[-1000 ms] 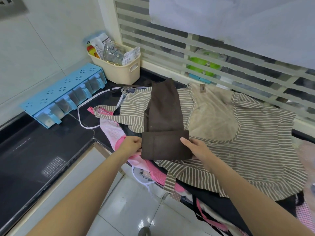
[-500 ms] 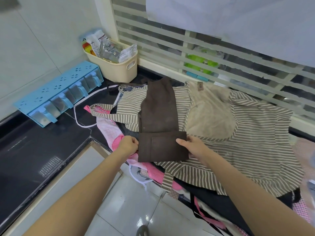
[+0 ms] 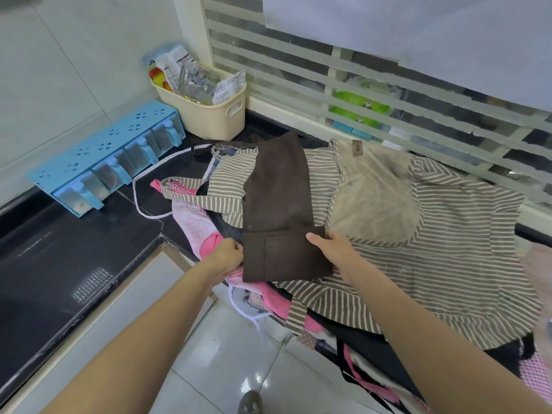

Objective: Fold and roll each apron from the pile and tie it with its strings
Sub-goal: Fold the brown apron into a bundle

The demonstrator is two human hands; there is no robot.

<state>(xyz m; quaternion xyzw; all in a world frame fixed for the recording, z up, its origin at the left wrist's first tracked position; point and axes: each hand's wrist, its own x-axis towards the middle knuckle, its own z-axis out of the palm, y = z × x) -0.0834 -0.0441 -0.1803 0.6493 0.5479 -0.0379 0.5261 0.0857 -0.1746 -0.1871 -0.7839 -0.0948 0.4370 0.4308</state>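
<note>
Far left, against the tiled wall: a blue spice rack (image 3: 104, 159) with a row of clear drawers, standing on the black counter (image 3: 59, 258). Behind it in the corner, a cream basket (image 3: 209, 115) stuffed with packets. A white string (image 3: 140, 198) loops across the counter between the rack and the pile.

Left hand (image 3: 228, 255) — fingers curled round the left edge of the folded flap of the brown apron (image 3: 280, 210), gripping it; a pink checked apron (image 3: 197, 225) lies directly beneath this hand. The brown apron is folded into a long narrow strip running away from the person, lying on top of the pile, its near end turned over into a flat rectangular flap at the counter's front edge.

Right hand (image 3: 337, 252) — grips the right edge of the same flap, thumb on top, fingers hidden under the cloth. The two hands sit apart, one at each side of the flap.

Under and to the right: a striped apron (image 3: 448, 249) with a plain beige bib, spread wide over the pile. Further pink and dark cloth hangs off the counter's front edge. A slatted window (image 3: 388, 94) runs behind.
</note>
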